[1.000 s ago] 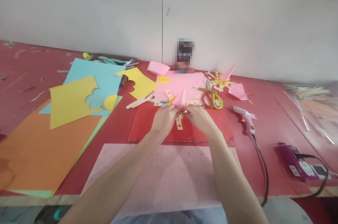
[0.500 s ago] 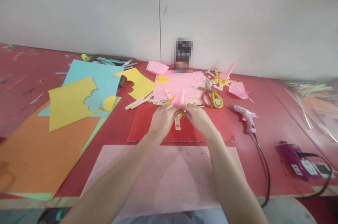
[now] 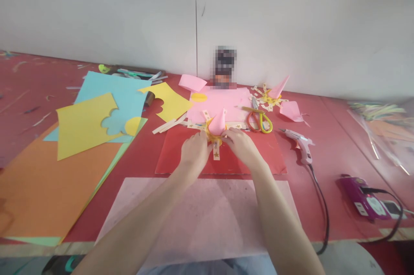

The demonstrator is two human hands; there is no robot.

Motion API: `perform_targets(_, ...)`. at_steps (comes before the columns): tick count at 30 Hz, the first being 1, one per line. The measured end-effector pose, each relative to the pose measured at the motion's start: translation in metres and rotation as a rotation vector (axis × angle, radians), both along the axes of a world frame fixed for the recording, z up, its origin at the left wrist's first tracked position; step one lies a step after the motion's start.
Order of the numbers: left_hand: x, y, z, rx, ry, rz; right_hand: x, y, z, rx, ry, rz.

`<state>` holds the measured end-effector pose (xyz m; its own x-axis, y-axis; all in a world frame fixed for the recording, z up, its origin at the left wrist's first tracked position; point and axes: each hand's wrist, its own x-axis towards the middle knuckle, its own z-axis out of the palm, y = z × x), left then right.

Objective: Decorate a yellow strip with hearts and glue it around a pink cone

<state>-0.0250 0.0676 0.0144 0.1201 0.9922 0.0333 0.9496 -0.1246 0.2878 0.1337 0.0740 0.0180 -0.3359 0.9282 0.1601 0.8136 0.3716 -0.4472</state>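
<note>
A pink paper cone [image 3: 217, 122] stands upright on a scalloped yellow paper base [image 3: 214, 139], from which cream strips with gold stars [image 3: 216, 152] spread outward. My left hand [image 3: 195, 150] is at the base's left front edge, fingers curled in and closed on its paper. On the other side, my right hand [image 3: 238, 142] pinches the base's right edge next to the cone. The fingertips of both hands are partly hidden. A red board [image 3: 181, 163] lies beneath all this. A similar paper cone piece [image 3: 279, 88] rests at the back right.
Scissors [image 3: 266, 123] lie behind the right hand, and a glue gun [image 3: 300, 143] with a cord lies farther right. A purple power box [image 3: 362, 197] is at the right. Pink sheets [image 3: 223, 104] and yellow [image 3: 80, 128], blue [image 3: 110, 87] and orange sheets [image 3: 58, 180] cover the back and left.
My left hand has moved off the cone, slightly left and down, to the base's edge. More of the yellow base now shows. My right hand stays nearly in place.
</note>
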Motion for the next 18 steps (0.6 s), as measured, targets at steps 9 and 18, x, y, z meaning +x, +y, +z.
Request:
perform_targets(9, -0.0029, 0.0029, -0.0021, -0.046, -0.021, 0.019, -0.0009, -0.0006, -0.0035, 0.046, -0.025, 0.005)
perform_targets(18, -0.0033, 0.0024, -0.0018, -0.047, -0.053, 0.011, -0.0019, -0.0004, -0.0034, 0.066, -0.055, 0.000)
